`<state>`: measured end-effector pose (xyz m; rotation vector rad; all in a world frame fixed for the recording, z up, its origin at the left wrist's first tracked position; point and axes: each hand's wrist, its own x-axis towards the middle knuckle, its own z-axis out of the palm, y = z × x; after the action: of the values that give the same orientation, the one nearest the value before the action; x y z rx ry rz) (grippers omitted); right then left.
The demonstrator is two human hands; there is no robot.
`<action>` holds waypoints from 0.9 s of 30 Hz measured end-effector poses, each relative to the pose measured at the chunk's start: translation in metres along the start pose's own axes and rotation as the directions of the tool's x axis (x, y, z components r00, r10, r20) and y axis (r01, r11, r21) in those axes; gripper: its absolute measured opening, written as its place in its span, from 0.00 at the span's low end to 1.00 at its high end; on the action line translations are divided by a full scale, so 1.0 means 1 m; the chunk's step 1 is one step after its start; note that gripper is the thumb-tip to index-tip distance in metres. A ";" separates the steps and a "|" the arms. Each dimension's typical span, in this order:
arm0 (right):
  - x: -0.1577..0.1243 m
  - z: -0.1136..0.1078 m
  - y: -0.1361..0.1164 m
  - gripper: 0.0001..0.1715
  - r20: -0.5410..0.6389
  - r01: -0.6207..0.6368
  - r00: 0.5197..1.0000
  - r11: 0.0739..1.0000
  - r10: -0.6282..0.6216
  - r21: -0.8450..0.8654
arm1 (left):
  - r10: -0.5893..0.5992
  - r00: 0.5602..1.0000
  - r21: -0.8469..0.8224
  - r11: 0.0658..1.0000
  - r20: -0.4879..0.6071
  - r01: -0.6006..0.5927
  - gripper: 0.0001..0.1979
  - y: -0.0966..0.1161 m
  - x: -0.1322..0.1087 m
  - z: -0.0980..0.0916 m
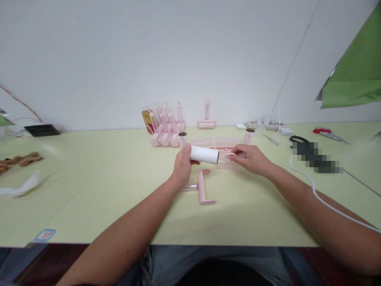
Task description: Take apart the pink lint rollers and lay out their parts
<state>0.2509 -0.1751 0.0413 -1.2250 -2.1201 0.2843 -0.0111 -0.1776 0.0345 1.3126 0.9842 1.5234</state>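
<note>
My left hand (182, 166) is wrapped round one end of a white paper roll (204, 154), whose open brown-rimmed end points right. To its right, my right hand (249, 158) pinches a small pale pink piece (231, 155), apart from the roll. Just below the roll lies a pink U-shaped frame (202, 188) with a clear handle (190, 186) on its left. Behind my hands are clear pink covers (202, 142), and two more upright rolls with dark open ends (182, 135) (250, 130) stand at either side.
Several pink lint rollers (165, 135) stand by the wall beside a yellow bottle (147, 120). Another roller (206, 124) is behind the covers. A white cable (306, 174) crosses over my right forearm. Red-handled scissors (330, 134) lie at right, a phone (42, 130) at far left.
</note>
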 end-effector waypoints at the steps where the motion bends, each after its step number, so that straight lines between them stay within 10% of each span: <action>1: -0.002 0.003 -0.005 0.15 0.055 0.020 0.998 0.999 -0.021 0.027 | -0.001 1.000 -0.002 1.000 -0.003 0.001 0.26 0.000 0.000 0.000; 27: 0.006 0.017 0.021 0.11 0.038 0.150 0.989 0.977 -0.145 -0.151 | -0.014 1.000 -0.015 1.000 0.021 0.014 0.27 -0.004 0.001 -0.002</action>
<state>0.2520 -0.1568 0.0207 -1.1464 -2.2774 0.0729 -0.0127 -0.1752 0.0314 1.3063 0.9651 1.5010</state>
